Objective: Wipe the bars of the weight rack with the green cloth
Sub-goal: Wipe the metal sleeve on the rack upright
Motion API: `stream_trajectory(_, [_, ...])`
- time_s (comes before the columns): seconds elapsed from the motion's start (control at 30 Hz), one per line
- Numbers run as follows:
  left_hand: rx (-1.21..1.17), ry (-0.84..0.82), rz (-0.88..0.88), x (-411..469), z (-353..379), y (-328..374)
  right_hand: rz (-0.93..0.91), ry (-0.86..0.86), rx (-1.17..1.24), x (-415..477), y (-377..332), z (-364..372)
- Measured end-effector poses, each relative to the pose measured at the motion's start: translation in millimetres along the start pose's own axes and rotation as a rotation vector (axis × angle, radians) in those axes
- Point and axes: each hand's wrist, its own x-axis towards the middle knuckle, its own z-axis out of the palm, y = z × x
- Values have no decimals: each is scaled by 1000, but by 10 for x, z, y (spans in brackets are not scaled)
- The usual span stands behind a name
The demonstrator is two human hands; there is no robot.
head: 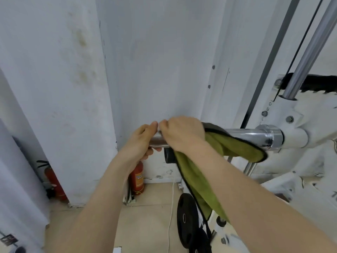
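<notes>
Two grips are working the chrome bar (pixel 242 133) at centre frame: my left grip (pixel 144 141) is curling round its free end, seemingly to steady it, while my right grip (pixel 182 134) is clamping the green cloth (pixel 197 179) over it, the rest hanging below.

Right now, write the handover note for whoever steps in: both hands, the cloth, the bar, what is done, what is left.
Left hand: grips the free end of the horizontal chrome bar, steadying it.
Right hand: holds the green cloth over the bar beside the left hand; the cloth's loose ends hang below.
Done: cannot tell how much is wiped.
Left: probably run the cloth toward the collar, then do the slanted chrome rod.
</notes>
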Motion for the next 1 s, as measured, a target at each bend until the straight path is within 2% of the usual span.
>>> stream_trajectory(0.1, [-129,-58,173,12,-128,-151,-73,65,12,-49,81,56])
stream_trajectory(0.2, [-179,-144,289,3,-237,-209,112,-24,48,-203,655,35])
stream_trajectory(0.27, [-339,-70,183,-17,-186,-133,238,-10,80,-273,883,30])
stream_trajectory(0.3, [-359,5,76,-11,-118,-66,286,19,72,-277,879,25])
stream_trajectory(0.33, [-269,80,-33,-2,-33,8,308,59,72,-258,783,28])
stream_trajectory(0.37, [-96,148,-97,5,61,60,291,91,59,-232,606,39])
stream_trajectory(0.43, [82,265,-43,22,197,64,236,157,-9,-169,102,114])
stream_trajectory(0.53, [-69,206,89,-5,165,-25,115,397,102,-173,-293,265])
stream_trajectory(0.6, [-24,113,200,-71,22,-102,-71,425,67,-304,-87,385])
stream_trajectory(0.67, [21,43,302,-127,-71,-153,-65,389,2,-447,307,372])
stream_trajectory(0.73, [1,61,314,-139,-79,-149,112,286,-51,-517,652,275])
stream_trajectory(0.87, [143,209,81,13,48,91,343,104,33,-344,830,112])
stream_trajectory(0.93, [248,208,-48,72,100,144,328,46,49,-199,640,90])
stream_trajectory(1.0, [218,203,-16,85,104,122,214,132,7,-174,344,137])
